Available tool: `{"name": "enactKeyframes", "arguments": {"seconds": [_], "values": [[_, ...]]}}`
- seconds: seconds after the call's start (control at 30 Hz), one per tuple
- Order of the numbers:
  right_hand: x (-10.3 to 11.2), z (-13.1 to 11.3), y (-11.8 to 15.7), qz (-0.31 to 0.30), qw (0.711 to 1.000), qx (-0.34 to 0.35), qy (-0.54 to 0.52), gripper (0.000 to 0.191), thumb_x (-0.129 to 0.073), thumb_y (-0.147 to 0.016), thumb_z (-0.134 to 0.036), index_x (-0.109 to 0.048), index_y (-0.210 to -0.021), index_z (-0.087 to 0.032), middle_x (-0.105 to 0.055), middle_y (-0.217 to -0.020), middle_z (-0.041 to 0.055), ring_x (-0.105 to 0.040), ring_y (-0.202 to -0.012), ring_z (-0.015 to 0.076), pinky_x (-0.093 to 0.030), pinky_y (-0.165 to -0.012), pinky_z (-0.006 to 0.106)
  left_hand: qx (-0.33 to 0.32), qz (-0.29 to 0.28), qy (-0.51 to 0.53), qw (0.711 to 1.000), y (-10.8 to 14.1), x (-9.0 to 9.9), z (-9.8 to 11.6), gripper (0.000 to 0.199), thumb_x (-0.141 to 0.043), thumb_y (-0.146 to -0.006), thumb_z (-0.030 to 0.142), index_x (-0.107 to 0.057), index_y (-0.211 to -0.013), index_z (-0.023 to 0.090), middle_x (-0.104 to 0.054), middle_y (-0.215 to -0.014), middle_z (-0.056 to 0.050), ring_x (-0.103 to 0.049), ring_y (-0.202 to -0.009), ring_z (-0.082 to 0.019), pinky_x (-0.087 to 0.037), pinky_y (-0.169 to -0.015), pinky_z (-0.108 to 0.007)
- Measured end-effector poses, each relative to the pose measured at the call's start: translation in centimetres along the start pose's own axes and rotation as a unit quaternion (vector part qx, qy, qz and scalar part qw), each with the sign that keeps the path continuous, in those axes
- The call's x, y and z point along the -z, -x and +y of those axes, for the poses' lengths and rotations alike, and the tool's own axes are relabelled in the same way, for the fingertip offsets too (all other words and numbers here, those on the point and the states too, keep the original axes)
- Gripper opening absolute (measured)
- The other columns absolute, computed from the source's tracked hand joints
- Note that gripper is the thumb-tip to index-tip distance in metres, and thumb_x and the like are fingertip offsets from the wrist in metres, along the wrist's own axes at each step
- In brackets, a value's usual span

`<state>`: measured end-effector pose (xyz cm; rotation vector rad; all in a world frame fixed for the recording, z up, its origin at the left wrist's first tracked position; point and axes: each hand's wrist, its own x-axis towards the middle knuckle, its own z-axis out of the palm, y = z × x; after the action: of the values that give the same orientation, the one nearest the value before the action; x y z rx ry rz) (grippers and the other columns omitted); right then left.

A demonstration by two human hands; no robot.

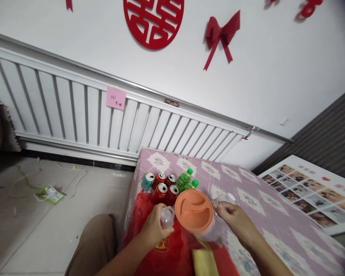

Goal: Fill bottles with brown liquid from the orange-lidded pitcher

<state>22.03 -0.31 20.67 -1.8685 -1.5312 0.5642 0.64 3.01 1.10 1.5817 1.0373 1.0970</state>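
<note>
My left hand (155, 229) is wrapped round a small clear plastic container (167, 217), over a red plastic bag (172, 249). Just right of it is a round orange divided tray (194, 211). My right hand (232, 216) is at the tray's right side, its fingers pinched by some clear plastic; exactly what they hold is blurred. A clear bottle with a white cap (229, 197) lies behind those fingers. Several drink cans (160, 193), red ones and a teal one, stand behind my left hand, beside green-capped bottles (185, 179).
A yellow item (204, 262) lies on the red bag near the front. The purple patterned surface (247, 195) reaches the white radiator (86, 111). A photo board (313, 191) leans at the right. On the floor at left sits a power strip (51, 194) with cables.
</note>
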Motion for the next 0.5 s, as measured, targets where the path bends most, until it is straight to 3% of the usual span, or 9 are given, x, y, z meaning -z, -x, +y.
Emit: {"name": "enactKeyframes", "arguments": {"seconds": [0.2,0.5], "values": [[0.05,-0.61,0.14,-0.011,1.000,0.005,0.024,0.038,-0.059,-0.072,-0.053,-0.060,-0.053,-0.020,-0.057,-0.058,-0.0006,-0.051,-0.060,0.0170,-0.039,-0.055,0.025,-0.001,0.000,0.002,1.000,-0.12,-0.04,-0.08,0.070,-0.072,-0.058,0.011,-0.043,-0.121,0.017,-0.055,-0.124,-0.012,-0.055,-0.115,-0.027,-0.042,-0.102,-0.041],[0.02,-0.06,-0.10,-0.023,0.998,-0.003,0.055,0.044,-0.052,-0.075,-0.060,-0.052,-0.056,-0.020,-0.047,-0.058,-0.0025,-0.044,-0.061,0.0152,-0.036,-0.057,0.025,0.004,-0.005,-0.006,1.000,-0.10,0.23,0.45,0.071,-0.073,-0.058,0.012,-0.042,-0.122,0.016,-0.054,-0.126,-0.014,-0.053,-0.118,-0.029,-0.040,-0.104,-0.042]]}}
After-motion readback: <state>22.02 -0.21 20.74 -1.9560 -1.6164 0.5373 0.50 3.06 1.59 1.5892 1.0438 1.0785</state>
